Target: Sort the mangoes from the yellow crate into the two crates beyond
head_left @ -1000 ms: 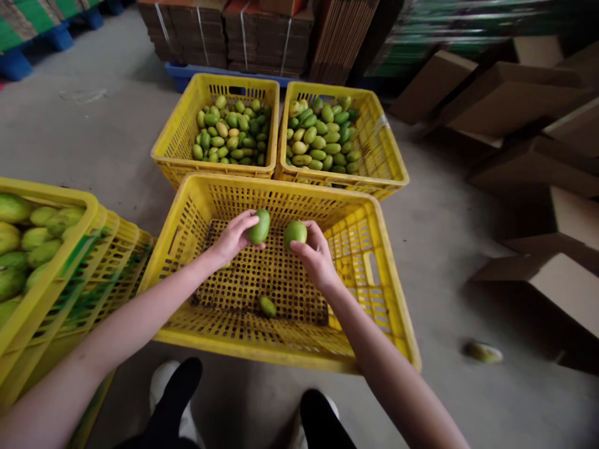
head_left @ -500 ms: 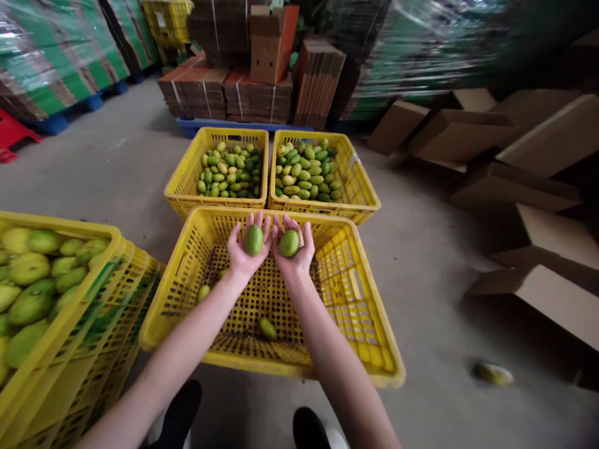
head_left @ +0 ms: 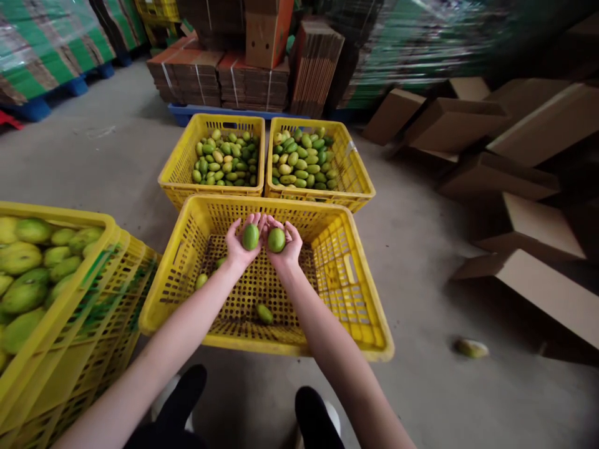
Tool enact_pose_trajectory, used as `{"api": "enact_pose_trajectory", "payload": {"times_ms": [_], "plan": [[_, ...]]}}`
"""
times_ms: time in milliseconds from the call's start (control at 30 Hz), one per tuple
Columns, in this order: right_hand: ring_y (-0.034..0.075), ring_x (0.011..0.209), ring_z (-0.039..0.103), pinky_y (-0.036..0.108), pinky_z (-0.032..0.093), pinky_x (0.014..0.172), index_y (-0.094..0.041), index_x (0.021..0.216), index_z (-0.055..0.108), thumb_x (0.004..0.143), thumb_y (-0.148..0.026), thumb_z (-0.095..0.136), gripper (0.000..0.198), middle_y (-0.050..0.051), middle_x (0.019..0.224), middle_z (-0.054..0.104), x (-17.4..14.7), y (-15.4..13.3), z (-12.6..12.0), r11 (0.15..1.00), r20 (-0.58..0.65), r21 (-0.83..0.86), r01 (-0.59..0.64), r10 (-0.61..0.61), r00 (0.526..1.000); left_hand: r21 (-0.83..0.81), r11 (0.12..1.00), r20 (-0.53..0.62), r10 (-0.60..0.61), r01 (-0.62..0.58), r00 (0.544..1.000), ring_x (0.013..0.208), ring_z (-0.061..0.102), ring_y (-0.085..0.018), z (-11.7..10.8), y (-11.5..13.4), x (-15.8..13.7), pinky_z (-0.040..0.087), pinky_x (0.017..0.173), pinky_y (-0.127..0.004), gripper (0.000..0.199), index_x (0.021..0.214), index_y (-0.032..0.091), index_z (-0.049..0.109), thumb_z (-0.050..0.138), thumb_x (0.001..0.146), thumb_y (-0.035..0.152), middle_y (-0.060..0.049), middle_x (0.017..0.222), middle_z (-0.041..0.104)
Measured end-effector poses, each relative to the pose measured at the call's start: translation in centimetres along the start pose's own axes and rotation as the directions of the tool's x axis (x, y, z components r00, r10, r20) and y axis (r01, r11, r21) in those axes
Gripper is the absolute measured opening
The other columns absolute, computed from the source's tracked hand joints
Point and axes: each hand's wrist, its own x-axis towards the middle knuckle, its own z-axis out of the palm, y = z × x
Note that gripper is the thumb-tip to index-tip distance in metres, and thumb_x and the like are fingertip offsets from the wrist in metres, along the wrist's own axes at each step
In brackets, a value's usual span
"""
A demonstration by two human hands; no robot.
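My left hand (head_left: 238, 251) is palm up with a green mango (head_left: 250, 237) resting in its curled fingers. Beside it, my right hand (head_left: 289, 254) cups another, rounder-looking green mango (head_left: 276, 240). The two hands are close together, their fingertips nearly touching, above a yellow plastic crate (head_left: 370, 305) with slotted walls. On the crate's perforated floor lies a loose mango (head_left: 264, 313) near the front. A second loose mango (head_left: 201, 281) sits at the left side, and one more is partly hidden behind my left wrist.
Behind are a left yellow crate (head_left: 165, 181) and a right yellow crate (head_left: 367, 181), both holding mangoes. A stacked crate (head_left: 110, 227) of larger mangoes stands at left. Cardboard boxes (head_left: 456, 125) lie at right, near a fruit (head_left: 472, 348) on the floor. Flattened cartons (head_left: 255, 84) stand at the back.
My right hand has moved left with its mango, closer to my left hand. The whole view has shifted slightly, with the crates appearing higher. Both mangoes stay in my hands.
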Motion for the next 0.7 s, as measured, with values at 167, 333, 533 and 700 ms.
{"api": "enact_pose_trajectory", "payload": {"times_ms": [167, 333, 533, 700], "plan": [[0.023, 0.088, 0.069, 0.038, 0.061, 0.081, -0.022, 0.061, 0.058, 0.073, -0.028, 0.056, 0.013, 0.004, 0.074, 0.071, -0.09, 0.28, -0.02, 0.998, -0.019, 0.029, -0.049, 0.05, 0.999, -0.014, 1.0, -0.094, -0.028, 0.027, 0.995, 0.078, 0.071, -0.015, -0.18, 0.32, 0.5, 0.056, 0.074, -0.026, 0.024, 0.07, 0.016, 0.064, 0.049, 0.088, 0.023, -0.006, 0.076, 0.073], [0.021, 0.083, 0.069, 0.038, 0.061, 0.08, -0.023, 0.062, 0.055, 0.073, -0.031, 0.056, 0.013, 0.002, 0.071, 0.066, 0.02, 0.44, -0.22, 0.998, 0.004, -0.027, -0.051, 0.051, 0.999, 0.003, 0.999, -0.079, -0.036, 0.036, 0.996, 0.064, 0.066, -0.012, -0.01, 0.46, 0.3, 0.053, 0.064, -0.022, 0.024, 0.067, 0.016, 0.061, 0.048, 0.087, 0.021, -0.003, 0.067, 0.067], [0.02, 0.079, 0.069, 0.039, 0.062, 0.08, -0.022, 0.067, 0.058, 0.07, -0.023, 0.053, 0.007, 0.003, 0.071, 0.068, -0.11, 0.14, -0.23, 0.998, -0.004, 0.032, -0.057, 0.057, 0.998, -0.027, 0.998, -0.062, -0.059, 0.057, 0.996, 0.062, 0.065, -0.012, -0.01, 0.3, 0.21, 0.052, 0.061, -0.022, 0.028, 0.065, 0.015, 0.059, 0.045, 0.089, 0.022, -0.002, 0.064, 0.065], [0.023, 0.085, 0.071, 0.04, 0.062, 0.08, -0.019, 0.075, 0.064, 0.08, -0.027, 0.052, 0.016, 0.006, 0.08, 0.073, -0.43, 0.06, -0.01, 0.995, -0.03, 0.052, -0.08, 0.082, 0.996, 0.01, 0.998, -0.077, -0.053, 0.054, 0.996, 0.063, 0.066, -0.013, -0.24, 0.34, 0.34, 0.053, 0.061, -0.023, 0.023, 0.066, 0.016, 0.06, 0.049, 0.085, 0.02, -0.003, 0.067, 0.068]]}}
